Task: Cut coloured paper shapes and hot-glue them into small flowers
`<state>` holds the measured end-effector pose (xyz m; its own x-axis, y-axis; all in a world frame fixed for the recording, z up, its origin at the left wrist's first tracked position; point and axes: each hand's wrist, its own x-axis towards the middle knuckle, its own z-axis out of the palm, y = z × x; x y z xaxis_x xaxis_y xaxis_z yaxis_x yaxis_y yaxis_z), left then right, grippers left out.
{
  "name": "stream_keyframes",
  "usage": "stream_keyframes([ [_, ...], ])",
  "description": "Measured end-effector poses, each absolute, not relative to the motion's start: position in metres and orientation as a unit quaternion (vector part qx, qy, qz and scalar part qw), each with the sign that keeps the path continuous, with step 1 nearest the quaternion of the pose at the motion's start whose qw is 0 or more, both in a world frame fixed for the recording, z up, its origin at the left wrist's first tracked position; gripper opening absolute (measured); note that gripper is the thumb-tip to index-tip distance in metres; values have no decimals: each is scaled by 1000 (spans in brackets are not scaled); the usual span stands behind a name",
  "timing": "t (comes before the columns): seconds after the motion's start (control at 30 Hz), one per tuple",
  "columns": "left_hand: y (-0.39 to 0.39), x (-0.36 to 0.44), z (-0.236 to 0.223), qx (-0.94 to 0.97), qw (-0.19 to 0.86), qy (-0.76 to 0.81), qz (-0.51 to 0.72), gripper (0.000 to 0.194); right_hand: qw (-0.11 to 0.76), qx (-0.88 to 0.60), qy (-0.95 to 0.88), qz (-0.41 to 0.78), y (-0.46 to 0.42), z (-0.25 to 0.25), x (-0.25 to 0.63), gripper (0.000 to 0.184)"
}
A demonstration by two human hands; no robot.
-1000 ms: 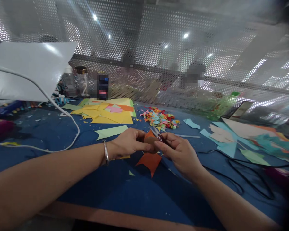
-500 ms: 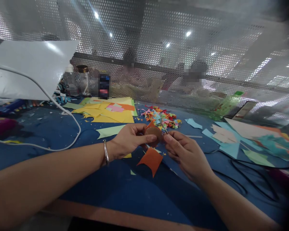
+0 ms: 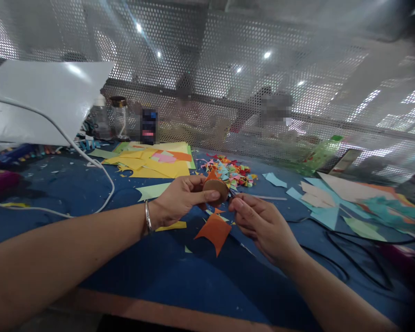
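Between the thumb and fingers of my left hand point(image 3: 185, 197) is a round brown cardboard disc point(image 3: 216, 191), with orange paper point(image 3: 212, 175) sticking up behind its upper edge. My right hand point(image 3: 257, 220) is closed round what look like small scissors point(image 3: 231, 192); their thin metal tips point at the disc's right edge, and the handles are hidden in my fingers. Below the disc, an orange paper piece point(image 3: 214, 232) with curved cut edges lies on the table. A yellow strip point(image 3: 172, 226) is under my left wrist.
Beyond my hands lies a heap of small coloured paper scraps point(image 3: 233, 170). Yellow sheets point(image 3: 148, 161) are at the back left, blue and pale paper point(image 3: 321, 203) at the right. A white cable point(image 3: 107, 193) loops at left, black cables point(image 3: 359, 258) at right. A perforated metal screen point(image 3: 207, 83) stands behind.
Both hands have shifted slightly left in view. The disc has tilted so more of its face shows, and a small orange scrap now shows beneath it. The scissors' tips sit lower.
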<state>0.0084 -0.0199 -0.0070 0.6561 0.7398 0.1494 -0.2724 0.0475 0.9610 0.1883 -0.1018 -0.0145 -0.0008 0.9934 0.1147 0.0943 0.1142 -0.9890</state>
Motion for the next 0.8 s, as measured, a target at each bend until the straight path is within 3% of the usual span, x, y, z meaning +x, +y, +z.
stream_keyframes([
  [0.8, -17, 7, -4, 571, 719, 170, 358, 20, 499, -484, -556, 457, -102, -17, 194, 47],
])
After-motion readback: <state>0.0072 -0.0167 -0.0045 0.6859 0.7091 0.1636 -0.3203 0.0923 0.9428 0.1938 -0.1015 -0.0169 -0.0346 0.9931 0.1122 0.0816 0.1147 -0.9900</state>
